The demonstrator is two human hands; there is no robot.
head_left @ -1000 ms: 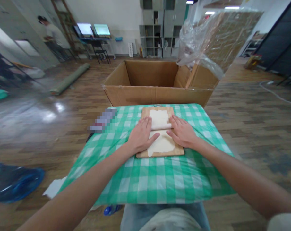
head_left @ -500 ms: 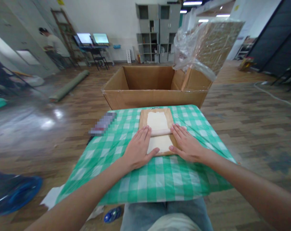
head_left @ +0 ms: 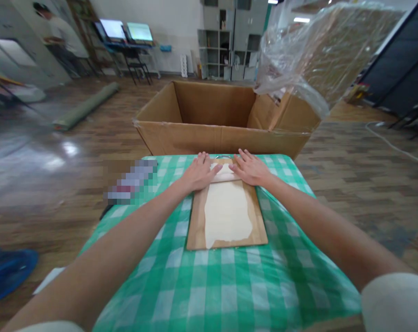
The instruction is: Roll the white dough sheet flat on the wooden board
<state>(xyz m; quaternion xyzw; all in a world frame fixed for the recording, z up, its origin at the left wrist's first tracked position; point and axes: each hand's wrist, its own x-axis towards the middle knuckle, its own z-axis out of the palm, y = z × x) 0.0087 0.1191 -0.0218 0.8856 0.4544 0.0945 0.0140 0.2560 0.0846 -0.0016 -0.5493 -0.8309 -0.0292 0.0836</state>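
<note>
A sheet of pale dough (head_left: 226, 213) lies flattened on a wooden cutting board (head_left: 197, 228) on the green checked tablecloth (head_left: 209, 286). A light wooden rolling pin (head_left: 224, 176) lies across the far end of the board. My left hand (head_left: 197, 171) rests flat on the pin's left end, fingers stretched out. My right hand (head_left: 250, 168) presses flat on its right end, fingers spread. Both arms reach far forward over the table.
A large open cardboard box (head_left: 222, 117) stands just beyond the table. A plastic-wrapped bundle (head_left: 319, 55) leans over its right side. A blurred-out object (head_left: 131, 182) lies at the table's left edge. A person (head_left: 55, 32) stands far left by monitors. A blue item (head_left: 6, 272) lies on the floor.
Both hands have rolled the pin away from me, from the middle of the board to its far end. The dough behind the pin now shows as one long flat sheet.
</note>
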